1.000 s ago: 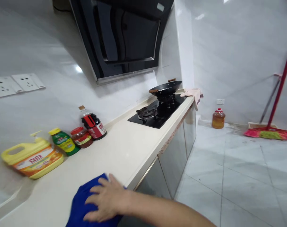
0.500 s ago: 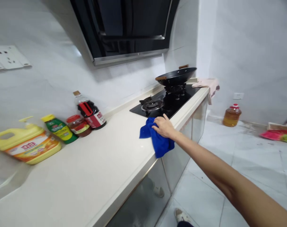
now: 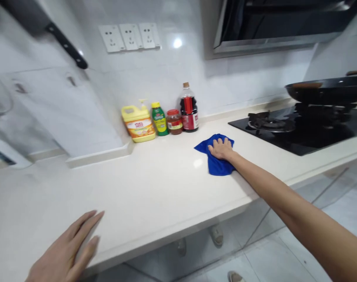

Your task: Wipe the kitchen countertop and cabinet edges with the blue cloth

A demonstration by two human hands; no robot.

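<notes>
My right hand [image 3: 221, 149] presses down on a crumpled blue cloth [image 3: 220, 167], fingers curled over it. The cloth lies flat on the white countertop [image 3: 154, 184], left of the black gas stove [image 3: 301, 143]. At the lower left, my left hand [image 3: 65, 248] is over the counter near its front edge, holding nothing, with fingers stretched out and slightly blurred. Whether it touches the surface I cannot tell.
Along the wall stand a yellow detergent jug [image 3: 140, 127], a green bottle [image 3: 160, 120], a red-lidded jar [image 3: 174, 122] and a soy sauce bottle [image 3: 190, 111]. A wok [image 3: 331, 92] sits on the far burner. A knife [image 3: 66, 45] hangs upper left, under no cover; a range hood [image 3: 272, 29] overhangs the stove.
My view has swung left. My right hand has moved the blue cloth from the counter's front edge by the stove back onto the countertop. My left hand has come into view.
</notes>
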